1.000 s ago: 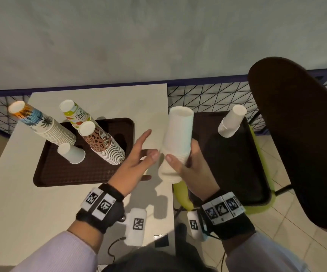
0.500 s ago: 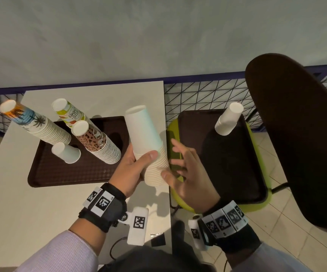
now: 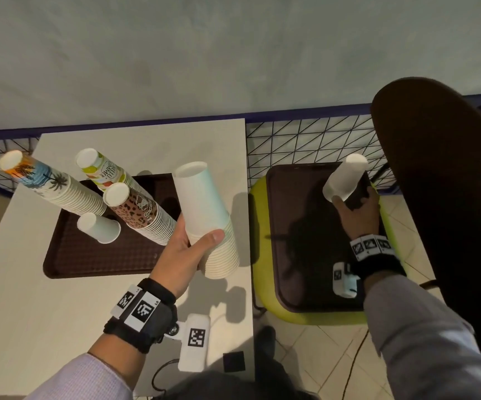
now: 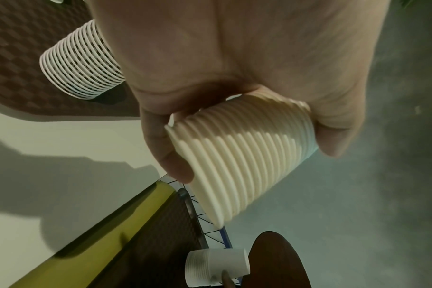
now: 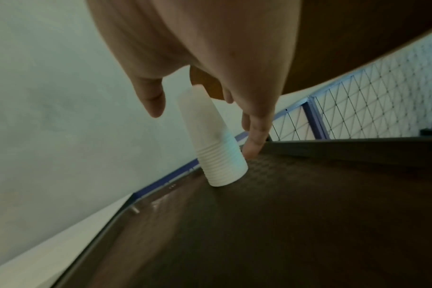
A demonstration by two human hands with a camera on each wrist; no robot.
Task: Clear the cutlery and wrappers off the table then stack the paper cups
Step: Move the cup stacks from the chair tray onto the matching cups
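Observation:
My left hand [image 3: 188, 248] grips a tall stack of white paper cups [image 3: 204, 217] upside down, just above the table's right edge; thumb and fingers wrap its ribbed rims [image 4: 247, 155]. My right hand [image 3: 349, 202] reaches a shorter white cup stack [image 3: 344, 179] that stands upside down on the brown tray [image 3: 297, 255] on the chair. In the right wrist view its fingers [image 5: 253, 136] and thumb are spread either side of that stack [image 5: 217, 148] without closing on it.
On the table [image 3: 31, 313] a second brown tray [image 3: 89, 261] holds three printed cup stacks, palm [image 3: 51, 183], summer [image 3: 103, 171] and leopard [image 3: 138, 212], plus a short white cup [image 3: 99, 228]. A yellow-green chair seat [image 3: 258, 220], a dark chair back [image 3: 450, 197] and a wire fence [image 3: 305, 140] stand at right.
The tall white stack passed from my right hand to my left and shifted left over the table. My right hand let go and moved right to the short stack on the chair tray.

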